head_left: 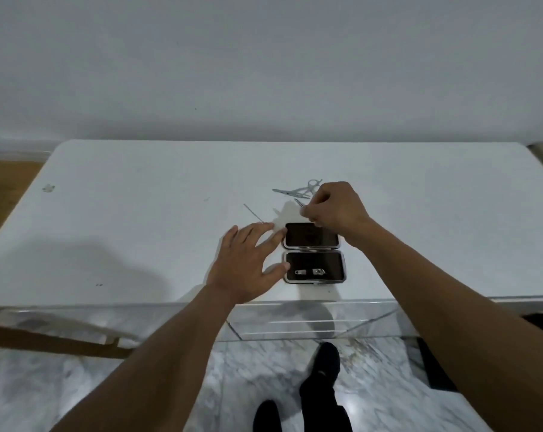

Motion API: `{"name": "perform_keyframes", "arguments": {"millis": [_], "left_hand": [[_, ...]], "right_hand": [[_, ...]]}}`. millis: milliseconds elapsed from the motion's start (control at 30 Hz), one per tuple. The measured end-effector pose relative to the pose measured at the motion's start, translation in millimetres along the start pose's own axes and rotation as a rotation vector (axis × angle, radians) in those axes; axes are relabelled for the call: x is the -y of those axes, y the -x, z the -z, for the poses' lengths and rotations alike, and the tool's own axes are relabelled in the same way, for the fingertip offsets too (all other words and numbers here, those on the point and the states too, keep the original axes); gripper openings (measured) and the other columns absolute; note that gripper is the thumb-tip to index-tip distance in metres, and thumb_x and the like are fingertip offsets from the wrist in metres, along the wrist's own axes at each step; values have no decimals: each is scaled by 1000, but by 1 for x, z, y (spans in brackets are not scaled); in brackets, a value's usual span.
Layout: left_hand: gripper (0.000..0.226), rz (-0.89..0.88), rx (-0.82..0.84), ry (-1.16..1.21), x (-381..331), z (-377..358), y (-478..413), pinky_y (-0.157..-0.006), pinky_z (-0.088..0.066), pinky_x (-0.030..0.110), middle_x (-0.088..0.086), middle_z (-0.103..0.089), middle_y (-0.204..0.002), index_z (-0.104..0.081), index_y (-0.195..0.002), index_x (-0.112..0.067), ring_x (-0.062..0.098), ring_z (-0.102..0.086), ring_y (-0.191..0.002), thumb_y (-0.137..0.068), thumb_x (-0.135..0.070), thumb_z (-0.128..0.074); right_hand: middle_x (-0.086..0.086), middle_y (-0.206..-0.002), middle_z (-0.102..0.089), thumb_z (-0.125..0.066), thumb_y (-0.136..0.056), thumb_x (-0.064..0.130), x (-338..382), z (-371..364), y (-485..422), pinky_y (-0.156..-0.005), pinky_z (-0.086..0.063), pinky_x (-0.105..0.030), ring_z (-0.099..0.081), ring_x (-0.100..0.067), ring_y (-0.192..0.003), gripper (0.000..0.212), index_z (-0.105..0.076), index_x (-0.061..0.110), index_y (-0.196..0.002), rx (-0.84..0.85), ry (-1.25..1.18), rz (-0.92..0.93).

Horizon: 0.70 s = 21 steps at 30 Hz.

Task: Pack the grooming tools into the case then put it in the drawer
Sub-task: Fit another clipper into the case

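A plain pale grey wall is rising behind the white rectangular tabletop. Grey-veined marble floor tiles are gleaming below, and brown wooden flooring is showing at far left.

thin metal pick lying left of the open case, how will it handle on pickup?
The pick looks like a thin straight rod lying flat on the smooth white table, so probably light, stiff, and hard to pinch. It would likely skid or roll if nudged. The left hand is spread close by it.
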State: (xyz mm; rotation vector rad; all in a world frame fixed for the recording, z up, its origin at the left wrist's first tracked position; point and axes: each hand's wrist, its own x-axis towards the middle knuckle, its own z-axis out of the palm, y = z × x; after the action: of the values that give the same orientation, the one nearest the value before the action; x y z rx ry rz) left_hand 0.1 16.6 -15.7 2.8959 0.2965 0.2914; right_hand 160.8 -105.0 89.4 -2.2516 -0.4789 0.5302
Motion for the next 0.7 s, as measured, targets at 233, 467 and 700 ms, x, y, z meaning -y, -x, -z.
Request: {"name": "perform_keyframes", "arguments": {"millis": [233,467,700], "left_hand": [[65,-4,-12,13,0,0,2,-116,-23,50,-3,-43,-149,-37,-148,-34,18,-35,-138,-91,-64,-35],[64,-17,-26,1,-2,-3,3,-115,-23,51,0,-43,-149,-36,-149,-33,21,-35,-138,-92,-62,-32],[64,-11,-26,22,0,-2,2,-115,-21,48,-2,-44,-148,-37,-148,-35,20,-34,-138,-91,-64,-32]], "right_hand": [[6,-76,-65,-71,-81,15,-38,13,43,-72,-51,-26,-59,-8,-66,13,-75,17,-94,57,110,91],[-1,-91,-66,-66,-84,14,-57,9,62,-72,-43,-23,-62,-20,-89,11,-70,17,-94,95,360,191],[-3,-105,-71,-62,-87,16,-60,9,61,-75,-37,-26,-61,-26,-98,17,-68,16,-103,92,565,290]]}}
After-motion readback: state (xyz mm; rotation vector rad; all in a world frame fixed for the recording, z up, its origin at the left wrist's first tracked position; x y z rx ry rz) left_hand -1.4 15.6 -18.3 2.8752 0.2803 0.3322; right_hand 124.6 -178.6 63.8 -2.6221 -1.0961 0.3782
